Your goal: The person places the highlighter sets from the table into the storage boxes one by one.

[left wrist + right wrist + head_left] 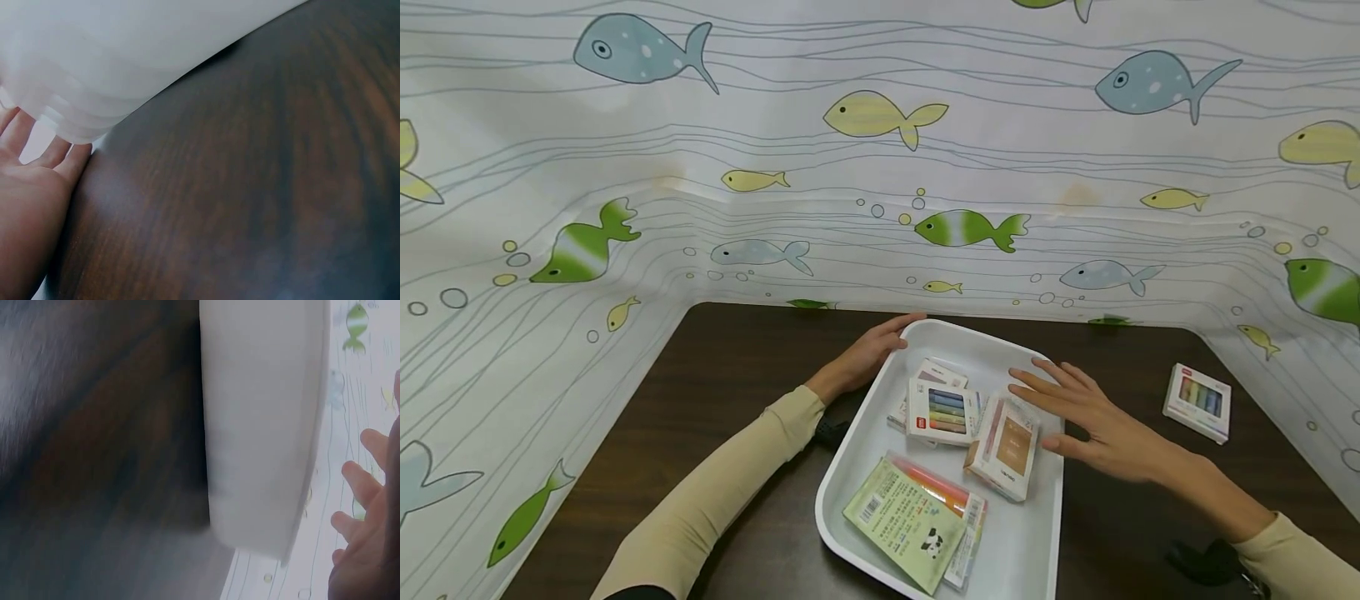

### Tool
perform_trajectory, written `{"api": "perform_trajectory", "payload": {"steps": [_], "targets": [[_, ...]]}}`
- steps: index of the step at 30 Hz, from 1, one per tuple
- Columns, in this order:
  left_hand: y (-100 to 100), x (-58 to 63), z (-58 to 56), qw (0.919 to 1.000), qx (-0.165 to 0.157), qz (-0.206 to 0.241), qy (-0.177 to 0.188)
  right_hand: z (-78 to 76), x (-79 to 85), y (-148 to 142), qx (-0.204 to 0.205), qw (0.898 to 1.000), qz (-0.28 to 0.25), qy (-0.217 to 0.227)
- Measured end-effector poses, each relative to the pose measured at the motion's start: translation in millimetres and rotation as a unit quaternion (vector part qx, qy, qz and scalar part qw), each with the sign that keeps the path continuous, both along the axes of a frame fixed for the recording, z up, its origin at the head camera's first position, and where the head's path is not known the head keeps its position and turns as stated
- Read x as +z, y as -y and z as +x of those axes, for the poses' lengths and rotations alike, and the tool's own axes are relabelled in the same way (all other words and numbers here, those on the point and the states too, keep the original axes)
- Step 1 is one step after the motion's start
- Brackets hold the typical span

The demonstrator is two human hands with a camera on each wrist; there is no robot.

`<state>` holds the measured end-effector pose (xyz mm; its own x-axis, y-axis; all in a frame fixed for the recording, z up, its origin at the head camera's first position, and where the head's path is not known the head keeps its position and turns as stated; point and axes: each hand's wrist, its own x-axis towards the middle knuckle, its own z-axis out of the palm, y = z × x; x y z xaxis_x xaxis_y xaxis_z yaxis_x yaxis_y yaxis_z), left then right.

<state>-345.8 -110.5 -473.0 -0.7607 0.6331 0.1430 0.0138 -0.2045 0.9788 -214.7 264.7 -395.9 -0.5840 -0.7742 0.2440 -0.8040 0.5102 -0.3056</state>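
My left hand (pixel 867 354) grips the far left corner of a white plastic tray (pixel 857 450), thumb at the rim and fingers around the outer wall. In the left wrist view its fingers (pixel 74 161) lie against the tray's rounded corner. My right hand (pixel 1093 421) hovers over the tray's right rim, fingers spread and holding nothing. Inside the tray, a white box of coloured sticks (pixel 942 411) overlaps another white box (pixel 942 372). Beside them leans a box with a brown front (pixel 1011 446). Nearer me, a green packet with a panda (pixel 902 521) covers part of a clear orange-and-pink pack (pixel 936 483).
Another white box of coloured sticks (pixel 1199 402) lies on the dark wooden table (pixel 752 358), right of the tray. A fish-patterned sheet (pixel 850 208) stands behind the table and along both sides. A black object (pixel 1206 562) is under the right wrist.
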Motion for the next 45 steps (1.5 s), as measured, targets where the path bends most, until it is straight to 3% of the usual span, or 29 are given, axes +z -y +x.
{"api": "perform_trajectory", "payload": {"steps": [9,25,30,37,45], "targets": [[-1,0.2,-0.4,1.0000,0.003,0.002,-0.004,-5.4,0.4,-34,-0.045,0.998,-0.030,0.013],[-1,-0.1,0.1,1.0000,-0.002,0.003,-0.003,-18.5,-24.9,-102,-0.159,0.985,-0.041,0.055],[0,-0.4,-0.4,1.0000,-0.002,0.004,-0.004,-20.9,-31.9,-126,-0.176,0.980,-0.054,0.077],[-2,3.1,1.1,1.0000,-0.004,0.002,0.002,-26.5,-47.7,-160,-0.176,0.982,-0.060,0.039],[-1,0.4,-0.1,1.0000,0.003,0.000,0.000,-31.7,-62.2,-195,-0.249,0.966,-0.044,0.055]]}}
